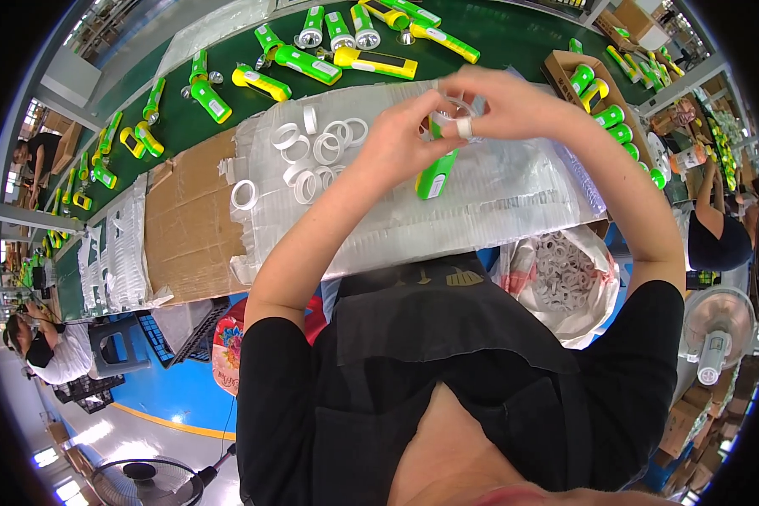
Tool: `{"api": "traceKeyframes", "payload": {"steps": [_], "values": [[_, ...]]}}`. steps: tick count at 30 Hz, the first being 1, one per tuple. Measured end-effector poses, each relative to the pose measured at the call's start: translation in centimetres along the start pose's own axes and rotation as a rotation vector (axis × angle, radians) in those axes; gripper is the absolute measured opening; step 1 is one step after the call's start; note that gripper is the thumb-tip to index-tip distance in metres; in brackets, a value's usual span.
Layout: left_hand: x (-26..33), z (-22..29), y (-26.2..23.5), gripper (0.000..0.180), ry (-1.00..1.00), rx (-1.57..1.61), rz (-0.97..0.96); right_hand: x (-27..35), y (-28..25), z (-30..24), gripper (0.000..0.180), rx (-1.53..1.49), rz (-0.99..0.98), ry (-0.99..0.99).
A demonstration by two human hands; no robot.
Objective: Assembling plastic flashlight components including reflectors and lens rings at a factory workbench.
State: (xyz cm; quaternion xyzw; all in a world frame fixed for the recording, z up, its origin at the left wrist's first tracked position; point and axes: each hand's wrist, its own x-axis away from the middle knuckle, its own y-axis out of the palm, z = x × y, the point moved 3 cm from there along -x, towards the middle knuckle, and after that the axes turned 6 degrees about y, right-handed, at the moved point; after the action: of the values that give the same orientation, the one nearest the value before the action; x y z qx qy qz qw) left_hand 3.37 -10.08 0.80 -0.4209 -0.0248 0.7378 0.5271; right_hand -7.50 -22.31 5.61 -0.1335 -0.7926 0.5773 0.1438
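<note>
Over the plastic-covered cardboard in front of me, my two hands meet at the head end of a green flashlight (435,175), whose body points down toward me. My left hand (396,137) is closed around the upper part from the left side. From the right, my right hand (508,103) curls its fingers over a whitish plastic ring (459,108) at the flashlight's head. Fingers partly hide the head, so how far the ring sits on it cannot be seen. Left of my hands lie several loose white rings (327,148), one apart at the left (244,195).
Green and yellow flashlights (375,61) lie across the green bench beyond the cardboard. A carton (562,76) of flashlights stands at the right. Below the bench edge, a white sack (562,278) holds many rings. Fans (717,333) and co-workers (725,228) are around.
</note>
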Motion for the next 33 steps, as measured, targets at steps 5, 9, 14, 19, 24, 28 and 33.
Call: {"api": "traceKeyframes", "payload": {"steps": [5, 9, 14, 19, 24, 28, 33], "values": [[0.7, -0.3, -0.2, 0.051, 0.095, 0.106, -0.025, 2.0, -0.3, -0.9, 0.039, -0.25, 0.161, -0.147], [1.2, 1.1, -2.1, 0.106, 0.095, 0.258, -0.173, 5.5, -2.6, -2.2, 0.048, -0.524, 0.209, -0.217], [1.8, 3.0, -0.6, 0.092, -0.551, 0.931, -0.828, 7.2, -3.8, -3.4, 0.039, -0.222, 0.32, -0.599], [-5.2, -8.2, 1.1, 0.065, -0.196, -0.291, -0.416, -3.2, 3.4, 5.8, 0.029, -0.166, 0.599, 0.223], [-9.2, -11.6, -0.1, 0.079, 0.148, -0.436, -0.116, -8.3, 2.7, 13.6, 0.034, -0.29, 0.849, 0.396], [-10.3, -17.3, 0.0, 0.073, 0.143, -0.76, -0.305, -11.7, 1.1, 25.5, 0.048, -0.32, 1.013, 0.561], [-9.7, -19.8, 0.1, 0.05, 0.142, -0.783, -0.557, -15.0, 1.1, 24.8, 0.066, 0.356, 0.53, 0.752]]}}
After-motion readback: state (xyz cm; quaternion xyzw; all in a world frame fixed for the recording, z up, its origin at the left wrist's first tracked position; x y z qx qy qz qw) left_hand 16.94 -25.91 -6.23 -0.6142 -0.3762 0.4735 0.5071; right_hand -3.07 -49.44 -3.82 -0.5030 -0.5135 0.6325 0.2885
